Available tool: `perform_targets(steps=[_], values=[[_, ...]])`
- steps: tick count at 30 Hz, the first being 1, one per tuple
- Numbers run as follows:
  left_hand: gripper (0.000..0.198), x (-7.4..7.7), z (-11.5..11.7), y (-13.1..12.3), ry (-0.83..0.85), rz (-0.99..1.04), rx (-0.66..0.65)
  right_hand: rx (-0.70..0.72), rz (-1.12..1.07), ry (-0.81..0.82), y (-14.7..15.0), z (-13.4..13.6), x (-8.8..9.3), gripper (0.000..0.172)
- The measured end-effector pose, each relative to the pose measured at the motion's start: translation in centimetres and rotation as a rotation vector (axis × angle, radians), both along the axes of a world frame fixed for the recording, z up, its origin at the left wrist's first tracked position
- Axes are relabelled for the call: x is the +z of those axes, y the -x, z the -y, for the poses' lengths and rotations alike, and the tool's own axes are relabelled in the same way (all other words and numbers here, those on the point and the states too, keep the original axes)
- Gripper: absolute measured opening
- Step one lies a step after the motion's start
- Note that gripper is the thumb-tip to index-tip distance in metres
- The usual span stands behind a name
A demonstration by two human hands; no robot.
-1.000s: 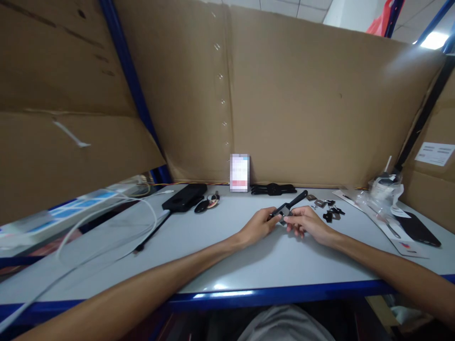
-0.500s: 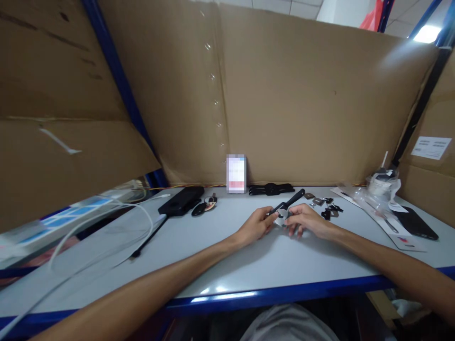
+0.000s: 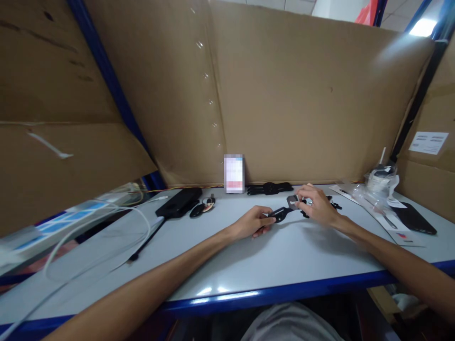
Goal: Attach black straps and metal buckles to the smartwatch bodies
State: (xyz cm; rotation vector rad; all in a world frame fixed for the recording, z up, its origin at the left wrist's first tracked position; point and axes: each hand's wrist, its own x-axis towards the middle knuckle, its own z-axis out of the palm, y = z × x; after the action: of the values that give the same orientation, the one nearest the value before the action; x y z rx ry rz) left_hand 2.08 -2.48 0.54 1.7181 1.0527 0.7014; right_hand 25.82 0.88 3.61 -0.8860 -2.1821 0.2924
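My left hand [image 3: 254, 221] is closed on a slim black tool [image 3: 280, 215], which points away to the right and has a slot and a small hole in it. My right hand [image 3: 315, 204] pinches a small flat dark plate [image 3: 292, 202] with a pale notch in it, between thumb and fingertips. The plate hangs just above the tool's far end; whether they touch, I cannot tell. Partly hidden behind my right hand lie several small dark metal pieces [image 3: 335, 204] on the table.
A phone-like screen [image 3: 233, 174] leans on the cardboard wall. Near it lies a black strap-like bundle [image 3: 270, 188]. To the left are keys [image 3: 202, 208], a black box [image 3: 181, 202] and white cables [image 3: 147, 227]. Plastic packaging [image 3: 377, 203] and a black phone [image 3: 414, 219] lie right.
My right hand has moved up and right with the plate, away from my left hand. The tool now lies lower in my left hand, its raised end no longer sticking up. The view shifted slightly.
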Motion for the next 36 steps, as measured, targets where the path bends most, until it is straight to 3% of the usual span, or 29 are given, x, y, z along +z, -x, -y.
perform_targets(steps=[6, 9, 14, 19, 22, 28, 36], values=[[0.029, 1.1, -0.1, 0.6, 0.105, -0.051, -0.086, -0.053, 0.197, 0.015, 0.7, 0.0, -1.2, 0.021], [0.036, 0.9, -0.2, 1.0, 0.015, -0.135, -0.080, -0.083, 0.215, 0.075, 1.0, -0.1, -1.9, 0.019], [0.034, 0.4, -1.0, 1.8, -0.390, -0.477, 0.122, -0.156, 0.142, 0.032, 0.9, -1.0, -2.4, 0.017], [0.023, 0.1, -1.8, 2.9, -0.520, -0.752, 0.338, -0.181, 0.131, 0.035, 0.3, -2.0, -2.5, 0.016], [0.027, -0.2, -2.3, 3.6, -0.497, -0.728, 0.333, -0.112, 0.134, 0.035, 0.4, -2.0, -2.8, 0.017], [0.032, -0.8, -3.6, 4.6, -0.573, -0.627, 0.154, 0.017, 0.240, 0.037, 0.9, -1.2, -3.3, 0.015], [0.028, -1.3, -3.8, 4.7, -0.743, -0.672, 0.279, 0.007, 0.222, -0.012, 1.1, -0.8, -2.6, 0.021]])
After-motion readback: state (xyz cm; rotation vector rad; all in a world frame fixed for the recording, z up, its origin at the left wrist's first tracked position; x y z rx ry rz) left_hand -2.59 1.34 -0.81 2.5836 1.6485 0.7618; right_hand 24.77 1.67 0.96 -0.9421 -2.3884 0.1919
